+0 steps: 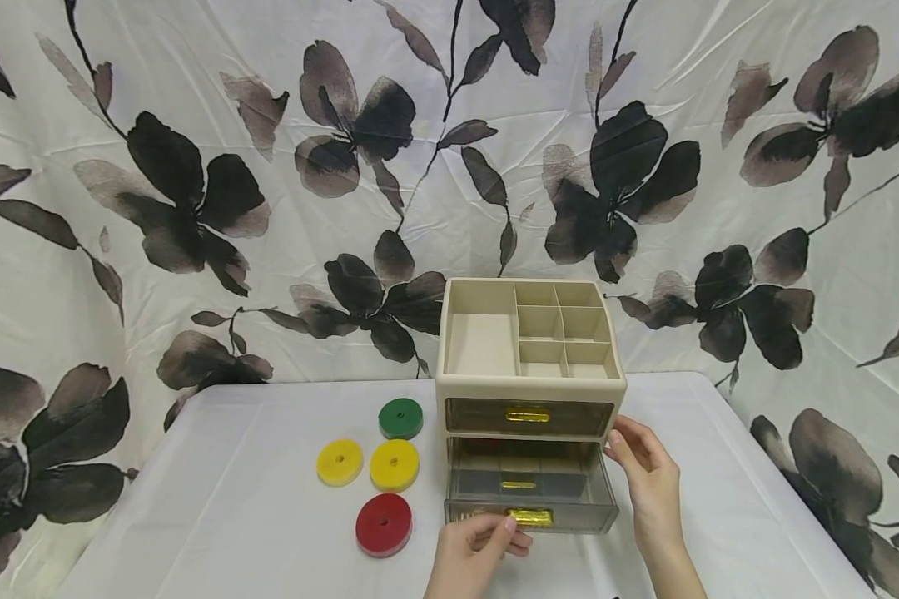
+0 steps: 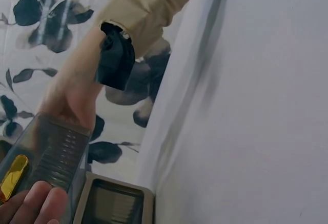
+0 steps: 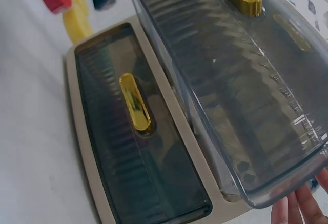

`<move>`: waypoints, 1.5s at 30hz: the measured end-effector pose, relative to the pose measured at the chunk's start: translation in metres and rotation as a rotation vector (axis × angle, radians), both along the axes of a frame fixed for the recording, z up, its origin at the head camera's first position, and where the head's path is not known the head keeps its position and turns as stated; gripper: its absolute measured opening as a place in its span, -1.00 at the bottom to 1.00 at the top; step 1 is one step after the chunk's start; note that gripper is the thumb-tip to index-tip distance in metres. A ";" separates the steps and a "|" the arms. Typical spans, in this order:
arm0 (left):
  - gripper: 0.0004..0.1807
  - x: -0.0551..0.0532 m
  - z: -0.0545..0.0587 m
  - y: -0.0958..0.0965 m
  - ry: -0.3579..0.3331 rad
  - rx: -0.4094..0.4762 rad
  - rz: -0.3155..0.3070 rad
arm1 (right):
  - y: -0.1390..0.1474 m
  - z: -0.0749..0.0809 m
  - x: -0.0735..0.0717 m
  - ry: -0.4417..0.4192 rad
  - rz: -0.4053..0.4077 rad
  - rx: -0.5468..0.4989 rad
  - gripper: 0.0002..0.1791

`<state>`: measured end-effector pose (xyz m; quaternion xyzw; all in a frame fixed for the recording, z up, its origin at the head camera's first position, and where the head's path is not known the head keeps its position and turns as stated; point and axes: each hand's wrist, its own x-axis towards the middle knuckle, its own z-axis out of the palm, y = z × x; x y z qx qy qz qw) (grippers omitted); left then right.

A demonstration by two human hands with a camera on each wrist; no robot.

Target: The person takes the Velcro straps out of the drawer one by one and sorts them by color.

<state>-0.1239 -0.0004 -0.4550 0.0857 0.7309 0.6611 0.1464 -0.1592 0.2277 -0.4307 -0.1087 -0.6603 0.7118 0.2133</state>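
Observation:
A cream drawer organizer (image 1: 530, 389) stands on the white table, its upper drawer (image 1: 487, 416) closed. The clear grey lower drawer (image 1: 562, 517) is pulled out and looks unfilled. At its front, my left hand (image 1: 475, 545) has bent fingers and a thumb tip close to the left end of the gold handle (image 1: 532, 517). The left fingertips (image 2: 51, 201) appear in front of the drawer face in the left wrist view. My right hand (image 1: 648, 474) rests against the organizer's right side, thumb near the front edge. Its extended fingers (image 3: 302, 203) show beside the drawer in the right wrist view.
Left of the organizer lie a green disc (image 1: 400, 418), two yellow discs (image 1: 340, 462) (image 1: 394, 465) and a red disc (image 1: 384, 525), each with a small central hole. A floral cloth (image 1: 360, 208) hangs behind the white table (image 1: 255, 499). The organizer's top has several compartments.

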 end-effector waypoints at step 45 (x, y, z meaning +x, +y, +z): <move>-0.66 -0.043 -0.002 0.014 0.127 0.031 0.091 | -0.001 0.000 0.000 0.012 -0.011 -0.010 -0.70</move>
